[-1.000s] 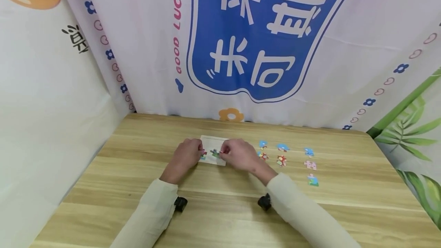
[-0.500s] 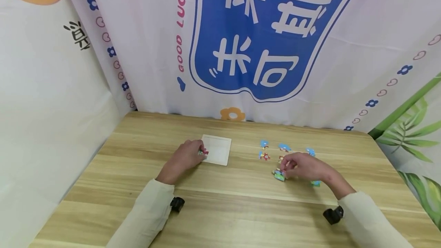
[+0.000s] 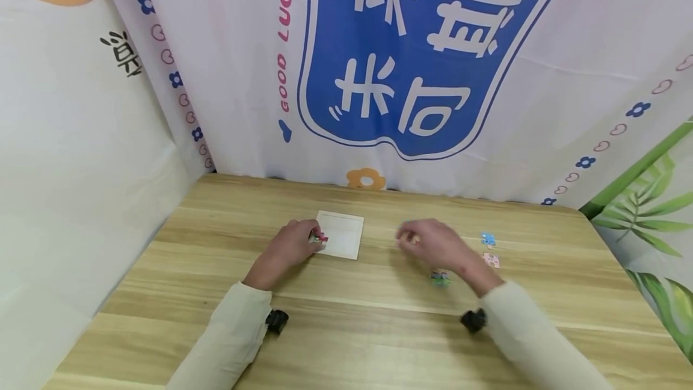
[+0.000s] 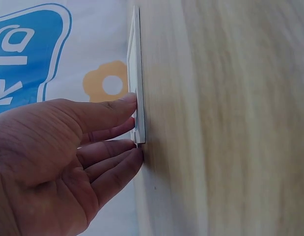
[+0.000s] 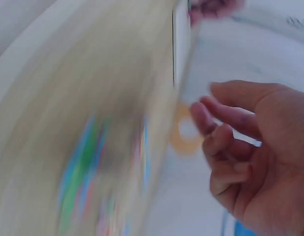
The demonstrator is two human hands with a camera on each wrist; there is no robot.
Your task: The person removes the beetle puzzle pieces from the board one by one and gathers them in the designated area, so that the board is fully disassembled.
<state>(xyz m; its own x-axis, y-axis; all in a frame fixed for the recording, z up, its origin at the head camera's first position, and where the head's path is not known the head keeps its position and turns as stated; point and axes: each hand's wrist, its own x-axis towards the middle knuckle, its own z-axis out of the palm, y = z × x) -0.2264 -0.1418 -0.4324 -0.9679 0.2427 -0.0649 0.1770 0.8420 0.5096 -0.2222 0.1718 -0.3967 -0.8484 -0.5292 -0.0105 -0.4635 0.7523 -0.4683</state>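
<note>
My left hand (image 3: 289, 253) is at the near left corner of a shallow white puzzle tray (image 3: 344, 236), pinching a small red and green puzzle piece (image 3: 323, 238) there. In the left wrist view the thumb lies over the tray (image 4: 136, 73), with the other fingertips at its edge. My right hand (image 3: 433, 244) hovers over the table right of the tray, thumb and fingers loosely bent. Nothing shows between its fingers in the right wrist view. Below that hand lies a green puzzle piece (image 3: 441, 278); other pieces are hidden behind the hand.
A blue piece (image 3: 488, 238) and a pink piece (image 3: 491, 259) lie farther right on the wooden table (image 3: 346, 330). A printed curtain (image 3: 243, 77) hangs along the back edge of the table.
My right hand carried a green piece off the tray to the right and let it go on the table. It then moved back left and up. The left hand stayed at the tray corner.
</note>
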